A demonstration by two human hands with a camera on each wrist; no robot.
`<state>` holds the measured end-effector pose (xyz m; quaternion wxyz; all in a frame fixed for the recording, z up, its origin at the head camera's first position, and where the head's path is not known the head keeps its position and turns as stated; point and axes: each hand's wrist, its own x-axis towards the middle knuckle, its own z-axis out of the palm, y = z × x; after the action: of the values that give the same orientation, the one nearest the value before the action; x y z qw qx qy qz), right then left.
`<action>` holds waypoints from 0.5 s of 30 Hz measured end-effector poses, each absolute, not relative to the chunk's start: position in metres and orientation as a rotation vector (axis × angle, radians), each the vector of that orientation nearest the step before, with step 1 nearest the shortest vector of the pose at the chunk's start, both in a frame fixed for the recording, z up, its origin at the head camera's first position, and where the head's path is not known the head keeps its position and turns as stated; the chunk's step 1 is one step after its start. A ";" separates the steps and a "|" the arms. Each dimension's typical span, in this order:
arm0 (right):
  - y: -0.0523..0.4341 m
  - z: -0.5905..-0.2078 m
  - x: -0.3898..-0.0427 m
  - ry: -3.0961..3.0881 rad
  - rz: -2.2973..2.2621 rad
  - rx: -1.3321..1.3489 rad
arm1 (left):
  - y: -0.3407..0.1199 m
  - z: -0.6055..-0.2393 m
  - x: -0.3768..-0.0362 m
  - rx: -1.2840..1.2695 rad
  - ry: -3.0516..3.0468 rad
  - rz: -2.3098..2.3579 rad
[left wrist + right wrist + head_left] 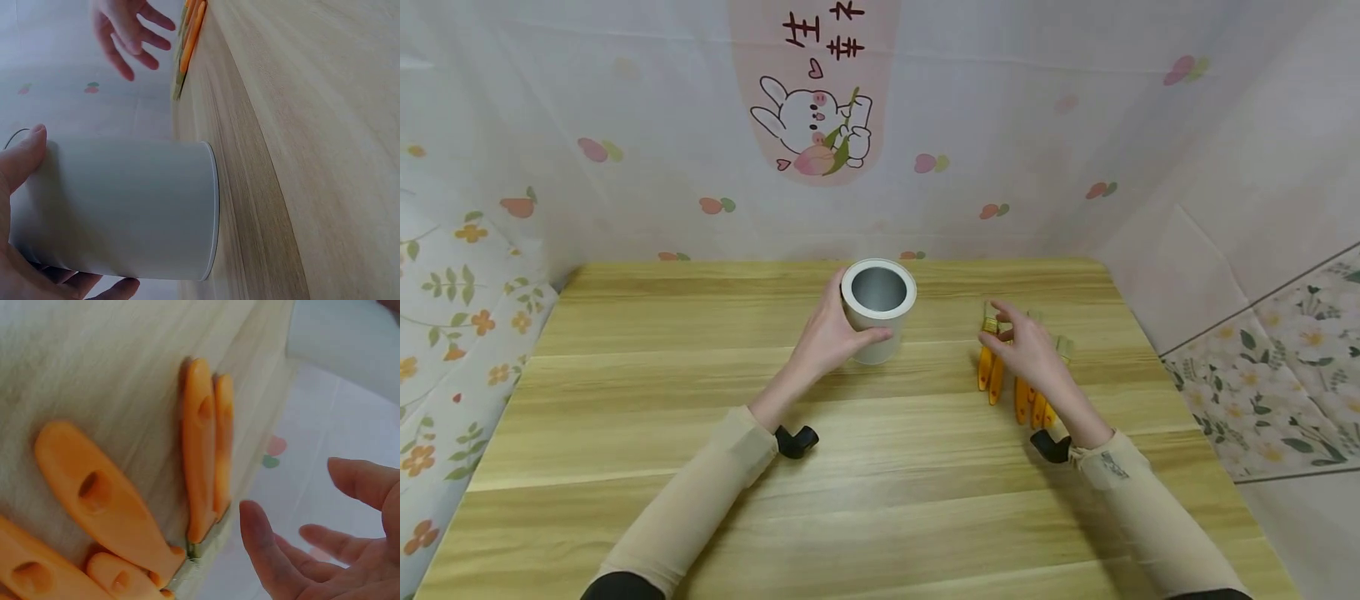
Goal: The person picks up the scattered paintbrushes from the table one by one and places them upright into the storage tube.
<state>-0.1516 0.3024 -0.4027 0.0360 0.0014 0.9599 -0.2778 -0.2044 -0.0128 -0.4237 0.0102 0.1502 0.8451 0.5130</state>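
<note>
Cup [877,310] gripped by left hand [829,335], brushes [1017,385] nearby

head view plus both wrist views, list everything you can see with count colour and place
cup: one, white outside and grey inside, upright on the table near its far middle, held by the left hand
brushes: about five, orange handles, lying side by side on the table right of the cup, partly under the right hand
table: one, light wood grain, fills the lower view
backdrop: pale sheet with peach prints and a rabbit picture, behind the table
wrist mounts: two, black, one at each wrist
sleeves: two, beige, on both forearms
left hand: grips the side of the cup
right hand: fingers spread and relaxed above the brushes, holds nothing
</note>
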 end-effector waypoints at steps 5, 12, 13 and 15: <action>0.303 -0.408 -0.158 2.901 -0.758 0.085 | -0.014 -0.423 -0.200 0.474 2.629 1.595; 0.301 -0.412 -0.164 2.866 -0.694 0.126 | -0.016 -0.425 -0.188 0.537 2.594 1.607; 0.301 -0.413 -0.165 2.868 -0.681 0.127 | -0.016 -0.425 -0.187 0.553 2.587 1.612; 0.300 -0.415 -0.166 2.881 -0.640 0.121 | -0.016 -0.425 -0.184 0.583 2.576 1.615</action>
<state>-0.1663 0.2995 -0.4151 0.0937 0.0408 0.9711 -0.2156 -0.1836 -0.0164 -0.4249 0.0230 0.1883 0.8318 0.5217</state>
